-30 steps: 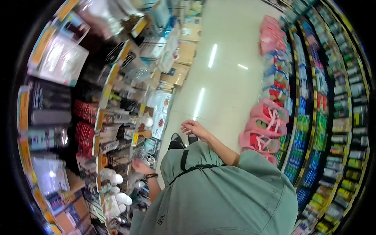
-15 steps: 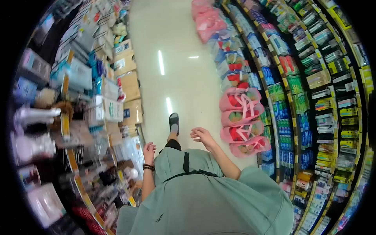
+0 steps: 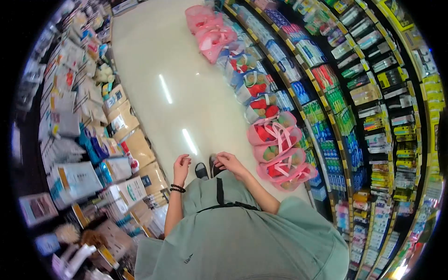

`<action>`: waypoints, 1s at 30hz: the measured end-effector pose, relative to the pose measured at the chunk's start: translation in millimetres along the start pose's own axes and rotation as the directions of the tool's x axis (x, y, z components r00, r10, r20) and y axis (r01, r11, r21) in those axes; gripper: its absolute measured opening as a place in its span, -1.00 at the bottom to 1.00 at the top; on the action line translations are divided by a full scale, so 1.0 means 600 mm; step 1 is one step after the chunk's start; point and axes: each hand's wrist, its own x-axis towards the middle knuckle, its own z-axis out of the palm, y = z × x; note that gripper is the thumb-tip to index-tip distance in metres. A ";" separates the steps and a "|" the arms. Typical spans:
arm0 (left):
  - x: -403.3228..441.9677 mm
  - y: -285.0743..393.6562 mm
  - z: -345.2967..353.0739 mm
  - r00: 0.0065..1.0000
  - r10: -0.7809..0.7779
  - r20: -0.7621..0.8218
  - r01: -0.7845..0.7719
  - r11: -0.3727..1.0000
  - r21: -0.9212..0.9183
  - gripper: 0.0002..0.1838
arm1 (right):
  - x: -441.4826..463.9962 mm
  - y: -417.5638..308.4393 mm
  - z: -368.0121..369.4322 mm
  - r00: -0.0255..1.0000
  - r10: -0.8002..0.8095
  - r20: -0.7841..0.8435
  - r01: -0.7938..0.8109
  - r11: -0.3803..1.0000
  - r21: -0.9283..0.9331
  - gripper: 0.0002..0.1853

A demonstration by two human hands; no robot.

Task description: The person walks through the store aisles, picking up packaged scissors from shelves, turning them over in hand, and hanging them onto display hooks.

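Note:
My left hand (image 3: 181,170) is raised in front of my body, its fingers loosely curled and nothing in it. A dark beaded bracelet (image 3: 178,188) circles that wrist. To the right, my right hand (image 3: 227,163) hangs over my feet with relaxed, slightly bent fingers and holds nothing. Neither hand touches any goods. Nearest to the right hand are pink mesh bags (image 3: 279,161) with white handles and red and green things inside, standing on the floor. Below the hands spreads my green top (image 3: 242,238) with a black cord at the waist.
Shelves on the right carry toothpaste boxes (image 3: 332,156) and hanging toothbrush packs (image 3: 408,151). On the left, packaged goods and brown paper packs (image 3: 140,144) line the shelf edge. Between them runs a pale glossy floor (image 3: 144,60). Further up stand more pink bags (image 3: 210,35).
The view has turned, so the aisle now slants to the upper left. Both feet now show close together. My left hand has risen slightly; my right hand has moved left, its fingers more bent.

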 end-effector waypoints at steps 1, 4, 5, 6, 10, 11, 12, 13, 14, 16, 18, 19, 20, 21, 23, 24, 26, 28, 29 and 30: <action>0.020 0.019 0.005 0.999 0.000 0.033 0.000 1.000 0.004 -0.73 | 0.014 -0.014 -0.004 1.000 0.029 -0.003 -0.029 0.999 0.025 -0.71; 0.090 0.051 0.027 0.992 -0.015 0.129 0.011 0.999 0.031 -0.74 | 0.080 -0.052 -0.029 0.998 0.057 0.023 -0.060 0.984 0.167 -0.70; 0.121 0.062 0.036 0.988 -0.016 0.155 0.010 0.999 0.042 -0.75 | 0.107 -0.069 -0.041 0.999 0.043 0.021 -0.046 0.980 0.193 -0.70; 0.151 0.062 0.042 0.982 -0.009 0.190 -0.003 0.998 0.066 -0.75 | 0.133 -0.087 -0.049 0.999 0.030 0.022 -0.034 0.974 0.223 -0.70; 0.286 0.091 0.063 0.959 -0.009 0.283 -0.038 0.986 0.161 -0.74 | 0.268 -0.212 -0.098 0.988 -0.123 0.092 0.104 0.977 0.188 -0.70; 0.314 0.117 0.070 0.960 -0.029 0.278 -0.017 0.987 0.162 -0.74 | 0.304 -0.254 -0.109 0.992 -0.098 0.084 0.084 0.984 0.157 -0.70; 0.341 0.150 0.078 0.962 -0.047 0.270 0.003 0.987 0.160 -0.74 | 0.336 -0.293 -0.118 0.990 -0.118 0.078 0.106 0.984 0.146 -0.70; 0.367 0.187 0.082 0.961 -0.050 0.271 0.002 0.985 0.173 -0.72 | 0.367 -0.333 -0.124 0.988 -0.137 0.072 0.127 0.983 0.135 -0.70; 0.397 0.224 0.084 0.963 -0.057 0.262 0.013 0.986 0.165 -0.71 | 0.396 -0.371 -0.129 0.986 -0.157 0.063 0.148 0.981 0.124 -0.70; 0.457 0.295 0.096 0.966 -0.072 0.247 0.039 0.990 0.137 -0.70 | 0.445 -0.446 -0.138 0.980 -0.175 0.090 0.159 0.974 0.161 -0.70; 0.517 0.352 0.102 0.972 -0.007 0.234 -0.011 0.997 0.074 -0.70 | 0.502 -0.496 -0.142 0.976 -0.178 0.129 0.158 0.975 0.154 -0.71; 0.539 0.391 0.108 0.978 0.017 0.206 -0.028 0.998 0.048 -0.70 | 0.525 -0.518 -0.141 0.973 -0.174 0.153 0.149 0.976 0.159 -0.71; 0.557 0.426 0.113 0.984 0.043 0.175 -0.047 0.999 0.019 -0.70 | 0.550 -0.542 -0.142 0.969 -0.170 0.178 0.142 0.977 0.160 -0.71; 0.576 0.456 0.116 0.988 0.038 0.151 -0.037 0.999 -0.004 -0.70 | 0.578 -0.565 -0.145 0.963 -0.174 0.204 0.143 0.977 0.156 -0.71; 0.621 0.494 0.120 0.992 0.008 0.125 -0.002 0.999 -0.048 -0.70 | 0.621 -0.603 -0.147 0.959 -0.146 0.244 0.107 0.980 0.169 -0.71; 0.645 0.505 0.119 0.994 -0.008 0.112 0.016 0.997 -0.070 -0.70 | 0.645 -0.616 -0.147 0.956 -0.131 0.264 0.087 0.981 0.174 -0.71; 0.703 0.511 0.110 0.991 0.024 0.131 -0.017 0.998 -0.054 -0.70 | 0.702 -0.637 -0.153 0.959 -0.064 0.275 0.023 0.988 0.150 -0.73; 0.771 0.522 0.099 0.990 0.026 0.142 -0.018 0.998 -0.057 -0.70 | 0.765 -0.671 -0.158 0.958 -0.035 0.283 -0.001 0.992 0.126 -0.73; 0.809 0.530 0.094 0.992 0.019 0.128 -0.010 0.998 -0.068 -0.70 | 0.797 -0.690 -0.164 0.952 -0.038 0.305 0.000 0.992 0.124 -0.74; 0.843 0.534 0.087 0.992 0.008 0.127 0.002 0.997 -0.079 -0.70 | 0.821 -0.714 -0.166 0.948 -0.039 0.315 0.000 0.992 0.124 -0.75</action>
